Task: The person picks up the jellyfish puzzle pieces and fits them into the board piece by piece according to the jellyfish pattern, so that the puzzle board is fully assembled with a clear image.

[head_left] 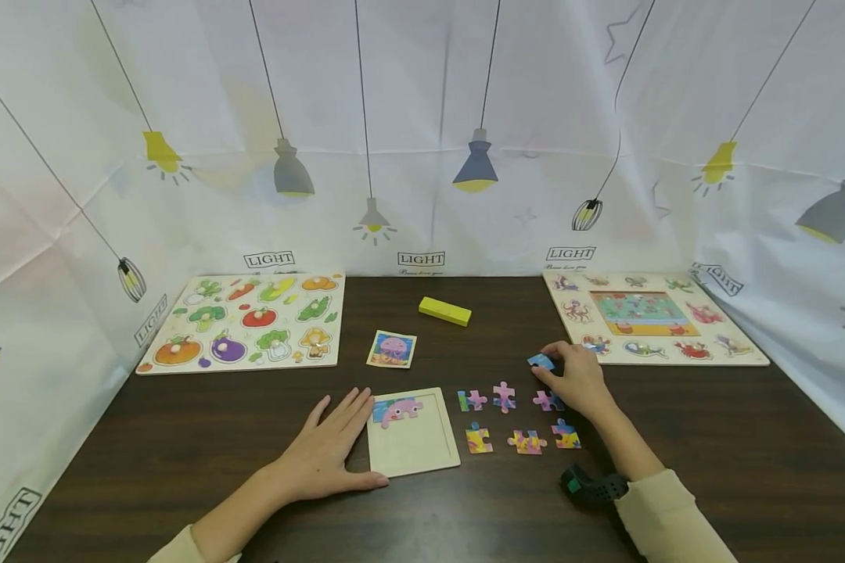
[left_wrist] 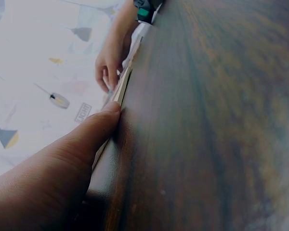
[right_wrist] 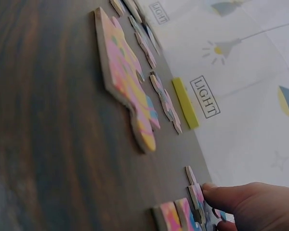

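My right hand (head_left: 579, 379) pinches a blue jigsaw piece (head_left: 541, 361) between thumb and fingers, just above the dark table. My left hand (head_left: 327, 450) lies with fingers spread along the left side of a square wooden puzzle tray (head_left: 422, 453); the left wrist view shows its thumb (left_wrist: 98, 127) against the tray's edge. Two joined pieces with a pink sea-creature face (head_left: 399, 410) sit in the tray's upper left. Several loose pieces lie in two rows right of the tray, among them a pink-and-yellow one (head_left: 527, 442). In the right wrist view, the held piece is mostly hidden.
A small picture card (head_left: 392, 349) lies behind the tray, with a yellow block (head_left: 445, 311) farther back. A vegetable puzzle board (head_left: 253, 320) stands back left, a sea-animal board (head_left: 648, 317) back right. My right wrist wears a black band (head_left: 595, 485). A lamp-print cloth (head_left: 422, 117) hangs behind.
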A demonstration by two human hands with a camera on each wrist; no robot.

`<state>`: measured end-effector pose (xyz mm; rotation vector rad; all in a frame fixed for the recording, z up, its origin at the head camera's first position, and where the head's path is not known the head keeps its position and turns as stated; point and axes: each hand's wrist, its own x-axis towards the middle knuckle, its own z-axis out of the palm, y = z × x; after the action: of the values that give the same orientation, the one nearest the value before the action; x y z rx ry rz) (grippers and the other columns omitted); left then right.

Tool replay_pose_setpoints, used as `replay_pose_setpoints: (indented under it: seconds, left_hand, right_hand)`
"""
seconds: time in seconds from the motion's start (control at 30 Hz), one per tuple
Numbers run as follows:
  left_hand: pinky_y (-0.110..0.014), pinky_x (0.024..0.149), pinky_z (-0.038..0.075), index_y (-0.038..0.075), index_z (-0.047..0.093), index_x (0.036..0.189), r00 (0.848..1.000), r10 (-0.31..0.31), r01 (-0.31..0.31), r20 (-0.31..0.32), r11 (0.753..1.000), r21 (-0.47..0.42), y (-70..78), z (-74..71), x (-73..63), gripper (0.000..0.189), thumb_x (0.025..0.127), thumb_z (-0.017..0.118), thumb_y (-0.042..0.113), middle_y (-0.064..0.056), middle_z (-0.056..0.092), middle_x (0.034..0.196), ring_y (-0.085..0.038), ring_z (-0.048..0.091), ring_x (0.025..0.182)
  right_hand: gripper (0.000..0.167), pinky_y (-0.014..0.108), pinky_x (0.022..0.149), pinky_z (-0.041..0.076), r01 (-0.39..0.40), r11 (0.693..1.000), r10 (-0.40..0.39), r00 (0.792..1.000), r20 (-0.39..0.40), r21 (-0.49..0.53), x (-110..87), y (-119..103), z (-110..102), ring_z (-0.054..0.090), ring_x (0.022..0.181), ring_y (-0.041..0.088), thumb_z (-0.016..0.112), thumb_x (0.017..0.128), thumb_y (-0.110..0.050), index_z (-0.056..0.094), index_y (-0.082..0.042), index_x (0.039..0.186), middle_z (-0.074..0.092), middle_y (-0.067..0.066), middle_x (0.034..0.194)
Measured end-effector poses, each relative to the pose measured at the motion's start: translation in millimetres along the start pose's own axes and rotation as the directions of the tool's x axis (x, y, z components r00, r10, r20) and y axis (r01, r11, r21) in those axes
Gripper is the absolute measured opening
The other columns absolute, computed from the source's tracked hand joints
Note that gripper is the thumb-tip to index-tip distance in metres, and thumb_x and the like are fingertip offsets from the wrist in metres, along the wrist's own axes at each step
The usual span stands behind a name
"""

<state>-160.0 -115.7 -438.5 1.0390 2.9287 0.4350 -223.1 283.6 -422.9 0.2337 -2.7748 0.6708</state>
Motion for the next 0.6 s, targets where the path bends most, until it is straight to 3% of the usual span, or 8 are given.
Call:
replay_pose_setpoints:
  seconds: [0.23, 0.6]
  left_hand:
    - [-0.053, 0.105, 0.003, 0.008, 0.016, 0.147, 1.0, -0.005, 0.005, 0.008, 1.0, 0.003, 0.0, 0.1, 0.3, 0.107, 0.072, 0.038, 0.081, -0.007, 0.014, 0.152, -0.021, 0.009, 0.139]
    - [-0.053, 0.105, 0.002, 0.008, 0.015, 0.147, 1.0, -0.011, 0.012, 0.013, 1.0, -0.009, -0.5, -0.3, 0.4, 0.108, 0.072, 0.038, 0.081, -0.007, 0.013, 0.153, -0.02, 0.008, 0.139]
  right_hand:
    - [0.034, 0.037, 0.058, 0.039, -0.023, 0.998, 0.025, 0.999, -0.035, 0.051, -2.0, 0.1, 2.9, 0.055, 0.065, 0.026, 0.071, 0.08, -0.016, 0.054, 0.003, 0.104, 0.062, 0.017, 0.082]
    - [0.015, 0.029, 0.054, 0.04, -0.079, 0.985, 0.091, 0.993, -0.075, 0.15, -1.5, -2.1, 2.6, 0.055, 0.062, 0.017, 0.059, 0.089, -0.01, 0.054, -0.001, 0.1, 0.065, 0.006, 0.072]
